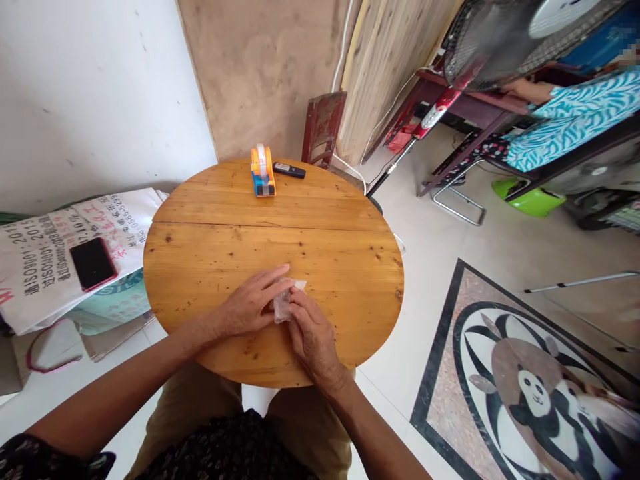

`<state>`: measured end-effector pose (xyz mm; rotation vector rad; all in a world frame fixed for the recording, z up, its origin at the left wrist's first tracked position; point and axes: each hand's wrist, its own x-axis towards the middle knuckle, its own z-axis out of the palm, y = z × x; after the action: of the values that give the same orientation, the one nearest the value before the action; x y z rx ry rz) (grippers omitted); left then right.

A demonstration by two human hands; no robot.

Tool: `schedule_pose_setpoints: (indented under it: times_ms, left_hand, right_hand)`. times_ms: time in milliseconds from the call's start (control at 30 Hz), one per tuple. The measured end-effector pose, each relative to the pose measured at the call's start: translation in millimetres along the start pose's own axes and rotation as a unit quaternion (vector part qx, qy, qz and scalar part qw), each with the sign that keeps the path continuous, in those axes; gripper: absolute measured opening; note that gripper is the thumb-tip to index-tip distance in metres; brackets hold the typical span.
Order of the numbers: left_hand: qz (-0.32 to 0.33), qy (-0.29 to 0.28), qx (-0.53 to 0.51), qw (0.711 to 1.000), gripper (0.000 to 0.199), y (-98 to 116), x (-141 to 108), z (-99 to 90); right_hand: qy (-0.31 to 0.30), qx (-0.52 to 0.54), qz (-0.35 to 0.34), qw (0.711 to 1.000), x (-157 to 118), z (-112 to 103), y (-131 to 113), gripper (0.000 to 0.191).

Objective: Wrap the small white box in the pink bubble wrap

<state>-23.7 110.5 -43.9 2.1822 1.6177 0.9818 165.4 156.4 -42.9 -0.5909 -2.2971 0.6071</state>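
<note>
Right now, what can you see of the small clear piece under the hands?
The clear piece looks like thin, crinkled plastic film, translucent, with a whitish corner poking out toward the far side. It lies flat on the round wooden table near its front edge. The left hand presses on it; the right hand pinches its near edge.

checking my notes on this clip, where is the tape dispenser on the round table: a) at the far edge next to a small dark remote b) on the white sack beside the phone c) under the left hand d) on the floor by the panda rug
a: the tape dispenser stands at the far edge of the table, right beside the dark remote, well away from both hands.
</note>
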Motion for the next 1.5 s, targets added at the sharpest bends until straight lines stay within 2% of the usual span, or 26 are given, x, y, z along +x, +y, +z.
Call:
schedule_pose_setpoints:
  times_ms: [67, 167, 267, 333, 433, 500, 600, 733, 800, 867, 933, 1033, 1167, 1233, 1300, 1400, 1500]
  left_hand:
    - [0.009, 0.017, -0.028, 0.999, 0.042, -2, 5, 5.8]
    - [-0.009, 0.046, -0.086, 0.995, 0.038, 0, 11, 7.9]
    - [-0.082, 0.060, -0.164, 0.981, 0.033, 6, 19, 2.6]
    - [-0.173, 0.033, -0.244, 0.954, 0.028, 9, 25, -0.9]
    - [-0.293, -0.013, -0.358, 0.887, 0.025, 8, 34, -2.4]
    - [-0.336, -0.018, -0.395, 0.855, 0.026, 4, 38, -1.9]
    - [-0.376, -0.011, -0.425, 0.823, 0.032, 0, 42, -3.0]
    - [-0.406, -0.007, -0.464, 0.787, 0.043, 0, 46, -9.7]
    - [-0.417, -0.011, -0.480, 0.771, 0.045, 1, 47, -13.0]
    - [-0.419, -0.015, -0.487, 0.766, 0.044, 0, 48, -14.5]
    - [-0.410, -0.016, -0.481, 0.775, 0.042, -4, 48, -14.1]
    - [-0.378, -0.010, -0.485, 0.789, 0.040, -8, 49, -11.7]
    - [-0.367, 0.026, -0.533, 0.762, 0.039, -8, 52, -7.1]
    - [-0.380, 0.067, -0.548, 0.742, 0.038, -5, 53, -4.4]
    - [-0.386, 0.097, -0.553, 0.731, 0.035, -3, 54, -1.8]
    - [-0.387, 0.115, -0.554, 0.728, 0.033, -1, 53, 1.1]
    - [-0.391, 0.130, -0.556, 0.722, 0.033, -1, 53, 2.7]
  right_hand:
    - [-0.001, 0.005, 0.012, 1.000, 1, -1, 0, 0.030]
    - [-0.001, 0.027, 0.030, 0.999, 8, -7, 0, 0.027]
    - [-0.008, 0.074, 0.082, 0.994, 28, -17, 3, 0.021]
    - [-0.016, 0.122, 0.149, 0.981, 46, -21, 9, 0.016]
    - [-0.032, 0.227, 0.218, 0.949, 70, -19, 24, 0.016]
    - [-0.039, 0.291, 0.237, 0.926, 79, -17, 32, 0.021]
    - [-0.054, 0.355, 0.254, 0.898, 81, -16, 37, 0.031]
    - [-0.117, 0.394, 0.224, 0.884, 78, -23, 39, 0.050]
    - [-0.143, 0.379, 0.190, 0.894, 77, -25, 40, 0.065]
    - [-0.142, 0.357, 0.177, 0.906, 76, -25, 42, 0.075]
    - [-0.129, 0.350, 0.195, 0.907, 75, -22, 43, 0.079]
    - [-0.123, 0.374, 0.234, 0.889, 75, -15, 45, 0.085]
    - [-0.118, 0.414, 0.258, 0.865, 74, -8, 48, 0.093]
    - [-0.108, 0.404, 0.260, 0.870, 74, -6, 49, 0.093]
    - [-0.096, 0.365, 0.253, 0.891, 74, -4, 49, 0.089]
    - [-0.070, 0.279, 0.235, 0.928, 72, -3, 50, 0.084]
    - [-0.017, 0.195, 0.205, 0.959, 68, -2, 49, 0.081]
